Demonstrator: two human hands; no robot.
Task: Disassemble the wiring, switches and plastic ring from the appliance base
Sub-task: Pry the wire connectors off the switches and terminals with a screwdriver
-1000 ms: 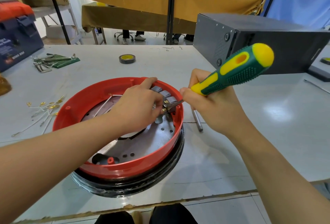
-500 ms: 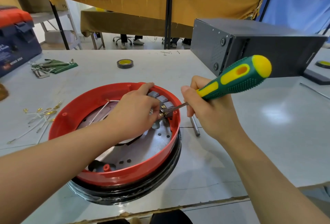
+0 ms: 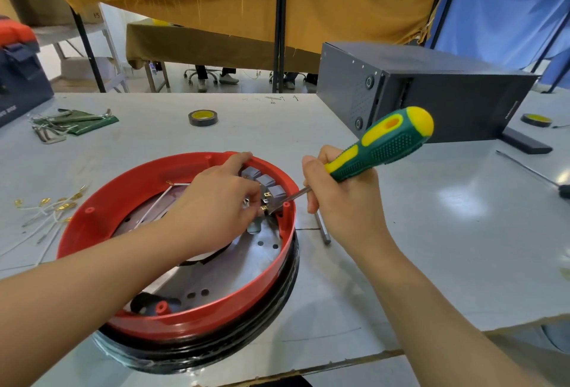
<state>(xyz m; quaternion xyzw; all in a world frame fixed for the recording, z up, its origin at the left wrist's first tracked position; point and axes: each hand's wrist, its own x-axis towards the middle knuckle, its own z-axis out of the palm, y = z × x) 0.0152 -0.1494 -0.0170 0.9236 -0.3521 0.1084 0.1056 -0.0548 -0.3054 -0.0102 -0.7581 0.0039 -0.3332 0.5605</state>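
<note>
- The round appliance base (image 3: 172, 352), black-rimmed with a red plastic ring (image 3: 216, 318) on top, sits near the front edge of the grey table (image 3: 431, 232).
- Three grey switches (image 3: 266, 181) are mounted inside the ring's far-right wall.
- The left hand (image 3: 216, 211) reaches into the ring; its fingers pinch a brass terminal at the nearest switch.
- The right hand (image 3: 342, 201) grips a green-and-yellow screwdriver (image 3: 382, 144), with the blade tip at that same terminal.
- The step in hand looks to be freeing the switch wiring — one white wire (image 3: 154, 211) remains inside, while loose ones lie on the table to the left.
- Next, probably: lever gently and pull the connector off without slipping.
</note>
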